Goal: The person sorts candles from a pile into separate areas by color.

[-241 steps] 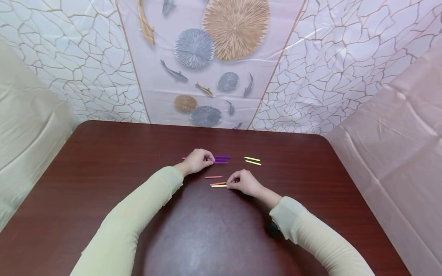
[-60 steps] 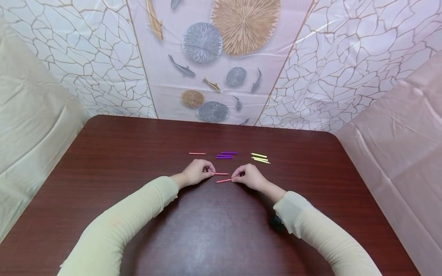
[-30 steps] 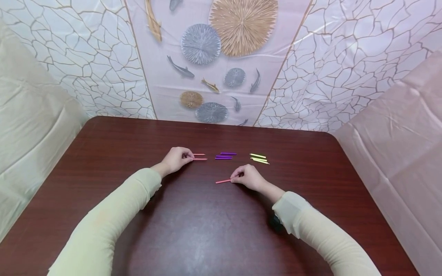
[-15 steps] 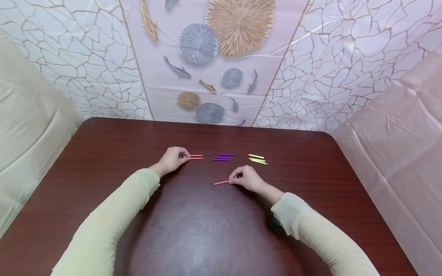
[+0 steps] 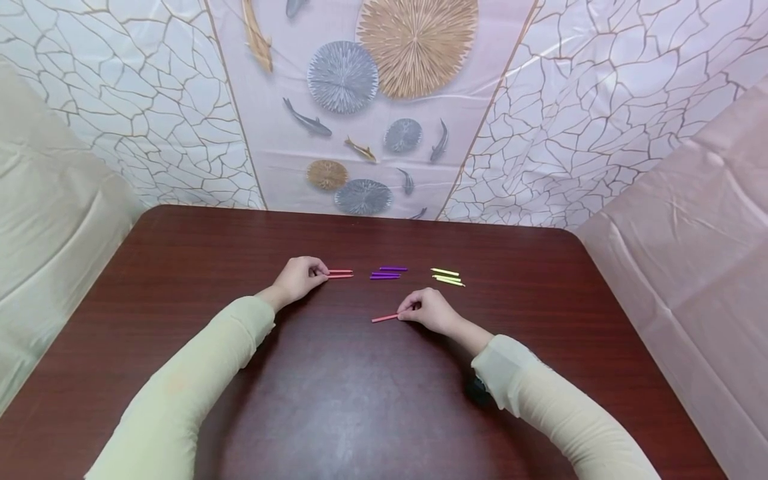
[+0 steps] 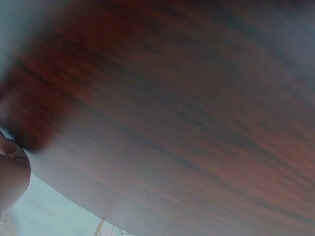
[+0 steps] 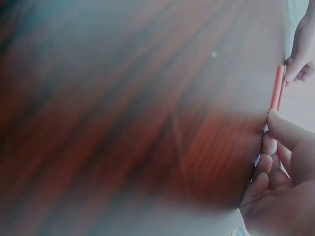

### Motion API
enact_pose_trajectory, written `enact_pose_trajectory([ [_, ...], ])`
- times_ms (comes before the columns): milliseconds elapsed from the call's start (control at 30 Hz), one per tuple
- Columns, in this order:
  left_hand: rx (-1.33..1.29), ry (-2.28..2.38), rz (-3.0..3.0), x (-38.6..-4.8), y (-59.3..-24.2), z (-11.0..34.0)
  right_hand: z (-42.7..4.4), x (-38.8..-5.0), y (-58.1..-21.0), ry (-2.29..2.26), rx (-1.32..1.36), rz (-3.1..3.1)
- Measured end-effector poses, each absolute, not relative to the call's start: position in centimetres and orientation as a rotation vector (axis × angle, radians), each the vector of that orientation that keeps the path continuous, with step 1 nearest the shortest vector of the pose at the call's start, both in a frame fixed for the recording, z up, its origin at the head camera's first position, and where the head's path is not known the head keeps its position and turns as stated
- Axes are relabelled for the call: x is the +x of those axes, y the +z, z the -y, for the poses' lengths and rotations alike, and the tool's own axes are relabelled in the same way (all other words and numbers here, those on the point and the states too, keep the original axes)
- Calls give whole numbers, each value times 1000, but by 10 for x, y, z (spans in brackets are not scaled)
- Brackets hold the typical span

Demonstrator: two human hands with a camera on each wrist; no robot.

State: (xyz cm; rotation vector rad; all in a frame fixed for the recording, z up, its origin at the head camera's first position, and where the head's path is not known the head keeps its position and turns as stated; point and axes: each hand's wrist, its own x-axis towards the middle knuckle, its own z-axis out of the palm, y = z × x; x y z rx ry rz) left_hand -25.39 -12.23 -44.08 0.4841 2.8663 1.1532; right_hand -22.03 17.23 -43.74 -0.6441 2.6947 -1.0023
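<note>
In the head view my left hand (image 5: 297,277) pinches the left end of a slim red stick (image 5: 342,277) with a narrow tip. Just behind it, almost parallel, lies a second red stick (image 5: 341,271). My right hand (image 5: 433,312) pinches a third red stick (image 5: 384,319) between thumb and fingers, nearer to me. The right wrist view shows the right hand (image 7: 285,167) at a red stick (image 7: 276,88), with the left hand (image 7: 304,54) beyond. Only a bit of the left hand (image 6: 12,169) shows in the left wrist view; its stick is out of sight there.
Three purple sticks (image 5: 387,273) lie mid-table, right of the red pair. Farther right are three yellow sticks (image 5: 447,277). The dark wooden table (image 5: 336,400) has a rounded back edge against a patterned curtain (image 5: 384,167), with pale cloth on both sides.
My left hand has carried a red stick from near the right hand leftward and back, beside another red stick. A third yellow stick has joined the other two. Little differs over the last half second.
</note>
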Motion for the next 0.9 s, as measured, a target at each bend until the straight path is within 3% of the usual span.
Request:
enact_pose_trajectory([
  [500,396,1365,-2865,-237,-430,137,-170,-225,-434,-1024,-703,-2707],
  [900,319,1427,-2867,-219,-419,154,-136,-247,-421,-1128,-632,-2733],
])
